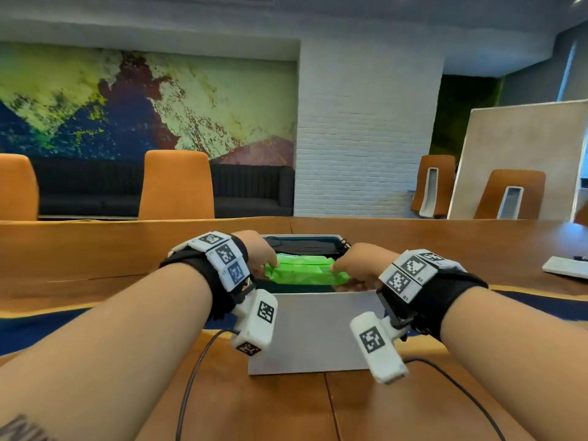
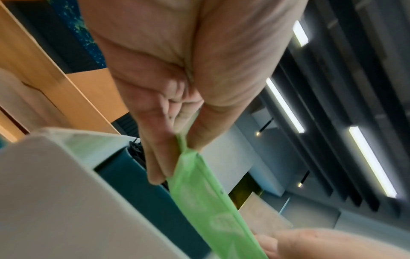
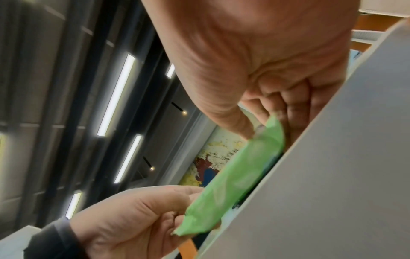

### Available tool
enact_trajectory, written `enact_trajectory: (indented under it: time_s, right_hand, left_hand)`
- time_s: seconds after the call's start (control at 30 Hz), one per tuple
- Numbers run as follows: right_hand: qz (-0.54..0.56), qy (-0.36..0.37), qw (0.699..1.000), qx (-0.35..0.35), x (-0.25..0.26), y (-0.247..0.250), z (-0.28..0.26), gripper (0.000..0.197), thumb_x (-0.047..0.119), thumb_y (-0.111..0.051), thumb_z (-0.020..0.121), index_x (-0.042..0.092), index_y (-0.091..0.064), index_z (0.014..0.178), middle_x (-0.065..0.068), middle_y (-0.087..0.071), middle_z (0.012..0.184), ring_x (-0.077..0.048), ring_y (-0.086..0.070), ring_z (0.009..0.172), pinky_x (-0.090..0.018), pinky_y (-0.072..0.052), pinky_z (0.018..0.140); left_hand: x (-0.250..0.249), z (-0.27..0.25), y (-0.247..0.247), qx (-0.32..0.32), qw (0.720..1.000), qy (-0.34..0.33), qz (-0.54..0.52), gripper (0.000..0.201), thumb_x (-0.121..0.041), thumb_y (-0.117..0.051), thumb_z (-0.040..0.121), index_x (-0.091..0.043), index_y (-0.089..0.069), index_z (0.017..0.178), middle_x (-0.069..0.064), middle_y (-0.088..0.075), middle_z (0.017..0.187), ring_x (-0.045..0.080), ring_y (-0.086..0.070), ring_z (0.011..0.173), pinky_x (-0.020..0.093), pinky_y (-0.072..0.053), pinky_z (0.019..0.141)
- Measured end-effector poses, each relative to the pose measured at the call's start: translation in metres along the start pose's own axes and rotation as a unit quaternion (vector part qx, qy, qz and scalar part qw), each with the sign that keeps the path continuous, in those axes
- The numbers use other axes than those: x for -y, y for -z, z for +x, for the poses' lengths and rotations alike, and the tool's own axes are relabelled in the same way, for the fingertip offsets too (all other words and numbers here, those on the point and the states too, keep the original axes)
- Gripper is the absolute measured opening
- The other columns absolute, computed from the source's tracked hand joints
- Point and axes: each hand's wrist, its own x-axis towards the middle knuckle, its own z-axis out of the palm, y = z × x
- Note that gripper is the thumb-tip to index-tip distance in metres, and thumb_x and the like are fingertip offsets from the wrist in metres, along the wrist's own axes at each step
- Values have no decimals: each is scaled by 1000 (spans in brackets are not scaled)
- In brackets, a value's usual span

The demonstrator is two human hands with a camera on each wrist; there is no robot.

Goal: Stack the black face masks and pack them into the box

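Observation:
A green plastic packet (image 1: 305, 271) hangs level over the open white box (image 1: 313, 332), stretched between both hands. My left hand (image 1: 265, 261) pinches its left end between thumb and fingers (image 2: 155, 157); the green packet (image 2: 199, 192) runs down from there. My right hand (image 1: 356, 265) pinches the right end, thumb (image 3: 235, 122) on top of the green packet (image 3: 233, 178). Black face masks (image 1: 305, 245) lie stacked in the far part of the box, ear loops showing at the right rim. The box's inside under the packet is hidden.
The box stands on a long wooden table (image 1: 95, 249). Black cables (image 1: 191, 377) run from the wrist cameras across the near tabletop. A white flat object (image 1: 564, 267) lies at the right. Orange chairs (image 1: 176, 186) stand beyond the far edge.

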Motion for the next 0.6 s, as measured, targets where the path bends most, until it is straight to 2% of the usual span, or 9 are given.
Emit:
enact_trajectory:
  time_s: [0.03,0.1,0.2,0.27,0.33,0.37,0.43,0.53,0.6]
  right_hand:
    - [-45,-6,999,21,1,1,9,16,15,-55,94,9,-53,79,-6,-59,74,-19,-59,63,-24,-44,55]
    - [-139,-11,988,67,3,1,21,26,20,-58,92,15,-51,68,1,-53,67,-12,-49,56,-21,-41,55]
    - [-271,-30,953,133,7,-3,29,32,29,-54,94,18,-52,64,5,-51,63,-9,-44,52,-19,-37,49]
    - [-273,-43,946,169,7,-4,34,29,26,-51,97,16,-56,70,5,-53,67,-7,-43,52,-13,-37,43]
    - [-251,-54,948,188,5,-4,36,23,23,-48,98,7,-66,97,0,-62,88,-8,-48,59,-14,-38,47]
    - [-246,-57,949,190,5,-3,36,27,22,-48,98,3,-64,110,-4,-64,100,-12,-53,65,-16,-39,52]
    - [-220,-59,957,177,-4,-6,44,32,23,-52,95,3,-63,117,-7,-66,116,-16,-55,79,-21,-42,58]
    - [-136,-68,979,133,-10,-10,47,32,19,-57,88,4,-64,115,-13,-66,117,-18,-55,78,-20,-45,60]
    - [-96,-66,988,98,-6,-7,43,31,16,-55,88,2,-64,115,-16,-66,115,-21,-56,81,-24,-47,66]
  left_hand:
    - [-1,8,-3,21,998,9,53,32,-10,-60,90,5,-58,119,12,-65,94,25,-64,89,28,-52,78]
    - [-4,20,-10,59,983,23,174,34,-18,-58,92,2,-61,119,15,-66,111,28,-64,104,32,-50,87]
    - [-11,28,-18,85,958,52,270,38,-29,-48,97,-1,-61,119,13,-59,101,29,-60,107,33,-46,91]
    - [-13,36,-23,114,943,58,308,40,-30,-48,97,0,-60,121,12,-59,103,29,-58,114,33,-46,92]
    - [-15,38,-23,136,934,51,325,42,-31,-51,96,0,-58,123,14,-63,115,29,-57,117,33,-46,93]
    - [-16,36,-22,138,935,60,320,43,-33,-53,95,-2,-58,124,14,-62,122,28,-57,117,32,-46,93]
    - [-17,31,-21,150,943,63,291,47,-39,-54,93,-5,-56,126,12,-59,130,27,-56,119,30,-46,93]
    - [-18,25,-18,172,956,95,219,47,-39,-51,95,-8,-53,131,12,-57,130,27,-56,118,32,-47,95]
    - [-19,20,-11,175,971,102,130,39,-30,-48,98,-6,-53,128,10,-60,120,25,-61,107,35,-50,90]
